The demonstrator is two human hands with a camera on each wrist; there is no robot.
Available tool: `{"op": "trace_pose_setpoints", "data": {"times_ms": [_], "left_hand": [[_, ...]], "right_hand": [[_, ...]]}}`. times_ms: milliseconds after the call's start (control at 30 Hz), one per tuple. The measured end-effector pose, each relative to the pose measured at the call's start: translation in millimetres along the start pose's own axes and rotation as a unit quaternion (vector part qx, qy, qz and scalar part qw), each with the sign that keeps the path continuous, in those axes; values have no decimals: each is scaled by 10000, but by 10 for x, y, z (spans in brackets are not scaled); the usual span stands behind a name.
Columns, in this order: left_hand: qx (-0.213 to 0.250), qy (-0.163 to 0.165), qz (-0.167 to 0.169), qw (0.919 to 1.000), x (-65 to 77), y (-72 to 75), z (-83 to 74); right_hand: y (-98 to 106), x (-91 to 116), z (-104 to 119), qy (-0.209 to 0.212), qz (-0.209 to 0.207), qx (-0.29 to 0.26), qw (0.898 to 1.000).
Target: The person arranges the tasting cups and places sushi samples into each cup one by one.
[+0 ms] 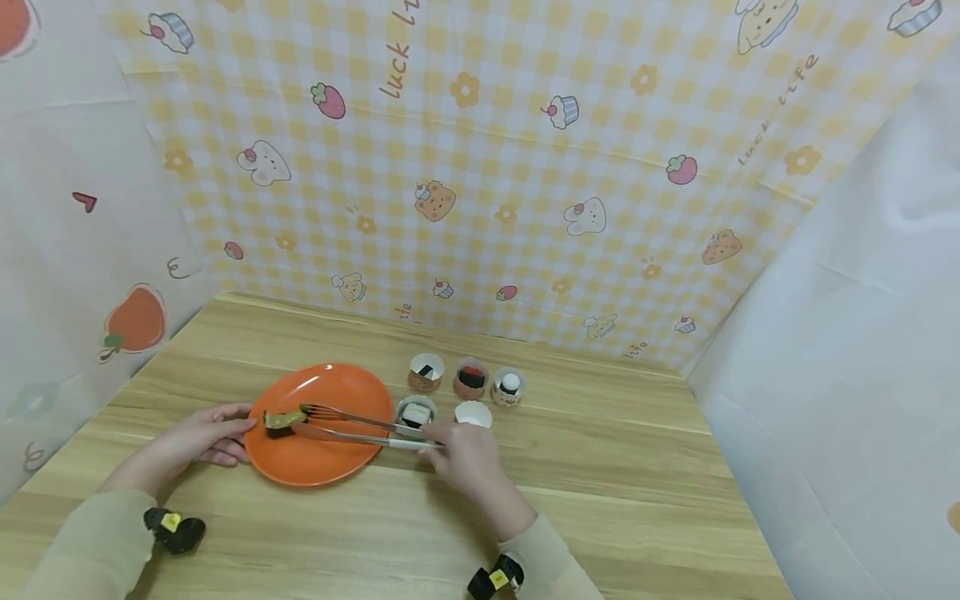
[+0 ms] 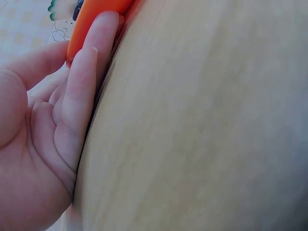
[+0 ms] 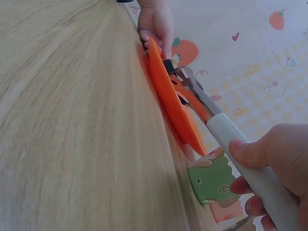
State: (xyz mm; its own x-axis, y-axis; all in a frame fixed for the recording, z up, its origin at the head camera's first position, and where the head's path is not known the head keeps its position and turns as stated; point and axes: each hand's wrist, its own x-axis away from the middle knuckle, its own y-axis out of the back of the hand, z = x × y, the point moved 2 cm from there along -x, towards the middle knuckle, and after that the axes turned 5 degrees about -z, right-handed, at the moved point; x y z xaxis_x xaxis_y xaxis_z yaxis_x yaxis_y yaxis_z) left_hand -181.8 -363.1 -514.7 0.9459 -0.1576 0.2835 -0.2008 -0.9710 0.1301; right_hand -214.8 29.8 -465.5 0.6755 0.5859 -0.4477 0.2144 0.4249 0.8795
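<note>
An orange plate point(image 1: 322, 462) rests on the wooden table, its left rim pinched between the thumb and fingers of my left hand point(image 1: 206, 435). In the left wrist view the fingers point(image 2: 77, 91) reach under that rim. My right hand point(image 1: 468, 454) grips metal serving tongs point(image 1: 348, 437) by their white handles point(image 3: 226, 134). On the plate's left part lies a sushi piece point(image 1: 282, 421) with a yellow-green top and a dark wrap. The tong tips, one of them fork-shaped, lie at its right end. In the right wrist view the tongs partly cover the piece.
Several small paper cups stand right of the plate. One cup point(image 1: 426, 372), another point(image 1: 471, 379), a third point(image 1: 508, 387) and a nearer one point(image 1: 416, 412) hold sushi pieces. A white-lined cup point(image 1: 473, 413) stands just behind my right hand. A patterned cloth point(image 1: 480, 167) hangs behind the table.
</note>
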Motion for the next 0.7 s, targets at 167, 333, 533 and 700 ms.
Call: {"op": "trace_pose_setpoints", "data": {"times_ms": [167,333,533,700], "left_hand": [[-3,-17,19,10000,7,-6,-3],[-39,2,22,10000,4,-5,-5],[-85,-4,56,9999,-3,-6,1],[-54,-9,73,10000,-5,-5,7]], "right_hand": [[15,23,-17,-88,18,-62,9999],[23,45,-42,-247,75,-80,9996],[51,56,-46,-336,167,-158,9992],[68,75,-53,-302,158,-171,9993]]}}
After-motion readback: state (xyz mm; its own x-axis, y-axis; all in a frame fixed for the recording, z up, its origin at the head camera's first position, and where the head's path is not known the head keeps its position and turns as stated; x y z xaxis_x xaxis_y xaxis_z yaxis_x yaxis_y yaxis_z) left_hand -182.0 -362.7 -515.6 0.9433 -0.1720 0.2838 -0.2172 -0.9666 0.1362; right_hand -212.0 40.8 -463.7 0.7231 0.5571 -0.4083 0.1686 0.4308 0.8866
